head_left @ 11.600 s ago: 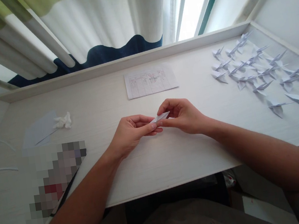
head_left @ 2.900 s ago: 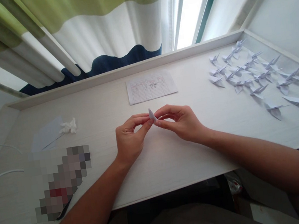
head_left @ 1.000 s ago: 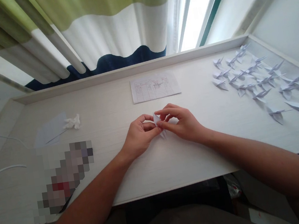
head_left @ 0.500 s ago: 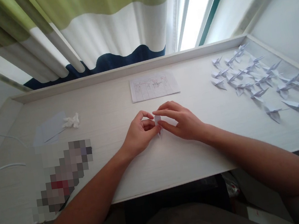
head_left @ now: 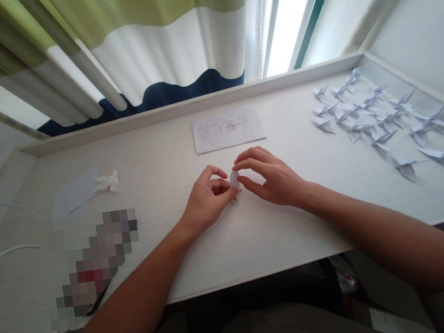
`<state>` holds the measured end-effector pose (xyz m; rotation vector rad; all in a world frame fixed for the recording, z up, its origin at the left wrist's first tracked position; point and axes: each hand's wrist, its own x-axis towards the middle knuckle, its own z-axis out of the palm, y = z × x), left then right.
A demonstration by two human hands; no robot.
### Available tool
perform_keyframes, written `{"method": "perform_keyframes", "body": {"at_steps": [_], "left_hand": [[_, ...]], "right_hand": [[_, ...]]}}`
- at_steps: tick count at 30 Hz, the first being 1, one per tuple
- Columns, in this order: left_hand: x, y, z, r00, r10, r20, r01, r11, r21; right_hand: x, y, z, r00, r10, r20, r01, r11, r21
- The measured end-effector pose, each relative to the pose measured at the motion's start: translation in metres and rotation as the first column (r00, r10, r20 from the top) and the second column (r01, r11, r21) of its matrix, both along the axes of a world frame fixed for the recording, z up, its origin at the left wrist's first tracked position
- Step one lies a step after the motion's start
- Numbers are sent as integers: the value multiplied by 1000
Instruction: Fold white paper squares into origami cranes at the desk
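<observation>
Left hand (head_left: 206, 204) and right hand (head_left: 273, 178) pinch, fingertips closed, a folded paper piece (head_left: 234, 180), seemingly unfinished, at table (head_left: 257, 238) centre; completed paper cranes (head_left: 380, 116) lie at 2 o'clock.

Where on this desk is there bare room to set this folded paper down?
Bare desk between the lined sheet and the paper cranes, along the near edge below the right hand, and between the crumpled tissue and the left hand. The right end is crowded with cranes.
</observation>
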<state>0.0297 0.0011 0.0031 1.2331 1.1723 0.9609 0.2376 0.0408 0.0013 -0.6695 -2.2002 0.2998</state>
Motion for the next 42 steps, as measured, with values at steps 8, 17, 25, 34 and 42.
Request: {"method": "perform_keyframes", "body": {"at_steps": [8, 17, 25, 34, 42], "left_hand": [[0, 3, -1, 995, 91, 30, -92, 996, 17], [-4, 6, 10, 967, 124, 222, -108, 990, -86], [-5, 7, 8, 972, 147, 185, -137, 988, -67], [-2, 1, 7, 987, 60, 151, -52, 997, -52], [-4, 5, 4, 976, 54, 213, -28, 992, -123]], "right_hand": [[-2, -7, 6, 988, 120, -97, -130, 986, -100], [-4, -5, 3, 979, 190, -71, -189, 982, 30], [-2, -5, 3, 971, 230, -69, -232, 972, -29], [-10, -2, -3, 969, -70, -235, -108, 737, -667], [-13, -1, -7, 963, -83, -256, -115, 733, -670]]}}
